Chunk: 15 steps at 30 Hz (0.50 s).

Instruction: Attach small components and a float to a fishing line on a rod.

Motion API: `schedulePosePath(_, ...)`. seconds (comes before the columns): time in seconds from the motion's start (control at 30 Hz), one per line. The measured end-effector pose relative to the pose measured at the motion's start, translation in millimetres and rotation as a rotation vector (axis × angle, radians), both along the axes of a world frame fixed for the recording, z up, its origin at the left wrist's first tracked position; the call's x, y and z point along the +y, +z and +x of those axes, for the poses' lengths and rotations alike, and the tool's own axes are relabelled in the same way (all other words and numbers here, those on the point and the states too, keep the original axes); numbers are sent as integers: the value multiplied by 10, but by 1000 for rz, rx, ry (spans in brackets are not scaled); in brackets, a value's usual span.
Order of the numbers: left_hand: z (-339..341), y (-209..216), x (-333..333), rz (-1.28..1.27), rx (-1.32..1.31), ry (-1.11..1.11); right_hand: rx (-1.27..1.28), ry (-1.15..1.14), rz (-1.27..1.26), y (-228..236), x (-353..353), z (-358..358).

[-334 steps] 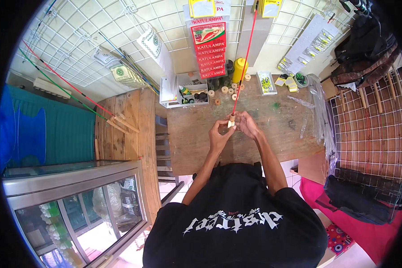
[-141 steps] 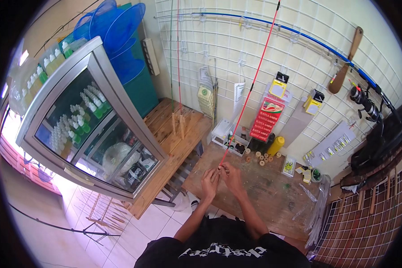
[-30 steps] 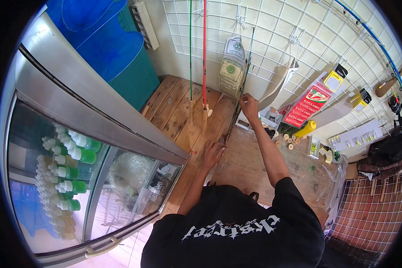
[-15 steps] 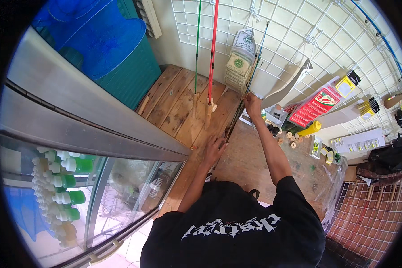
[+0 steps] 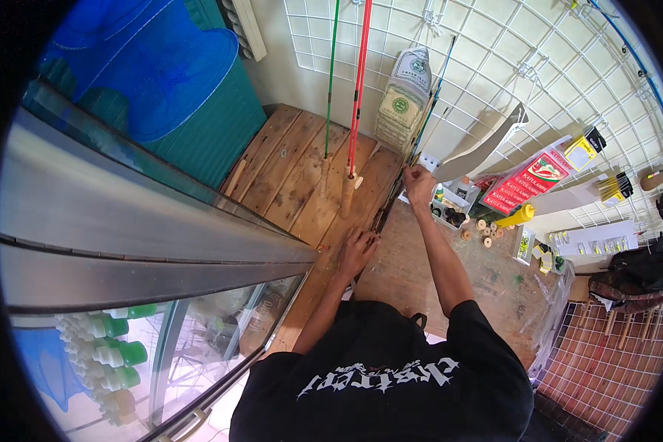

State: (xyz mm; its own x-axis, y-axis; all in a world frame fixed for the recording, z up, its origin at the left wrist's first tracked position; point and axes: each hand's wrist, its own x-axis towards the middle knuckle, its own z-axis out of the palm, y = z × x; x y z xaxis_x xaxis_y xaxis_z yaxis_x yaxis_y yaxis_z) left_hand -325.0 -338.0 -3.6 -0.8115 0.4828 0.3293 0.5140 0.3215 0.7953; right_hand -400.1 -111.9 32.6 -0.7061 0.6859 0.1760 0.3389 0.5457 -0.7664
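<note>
My left hand (image 5: 357,250) is closed round the lower end of a thin dark rod (image 5: 384,214), at the seam between a plank surface and a brown worktop. Farther up that seam, my right hand (image 5: 418,184) is pinched, its fingertips at the same dark line; exactly what lies between them is partly hidden. A red fishing rod (image 5: 359,96) and a green fishing rod (image 5: 331,88) stand to the left, with cork handles on the planks. Thin blue and dark rods (image 5: 436,96) lean on the wall beyond my right hand.
The planks (image 5: 272,177) meet a sliding glass cabinet (image 5: 162,258) on the left. A stack of packets (image 5: 401,110) stands against the white wire grid (image 5: 493,44). Cork rings (image 5: 486,234), a yellow bottle (image 5: 519,215) and small trays (image 5: 523,244) lie on the worktop (image 5: 420,272).
The view has shifted slightly. My right hand has come a little nearer, down the seam, and the left hand has stayed in about the same place.
</note>
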Motion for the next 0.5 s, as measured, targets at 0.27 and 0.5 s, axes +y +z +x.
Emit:
schedulePosePath(0.27, -6, 130, 3, -15, 30, -21, 136, -89, 29, -108, -102, -64)
schedulePosePath(0.5, -8, 76, -2, -34, 2, -36, 105, -213, -27, -66, -160, -170)
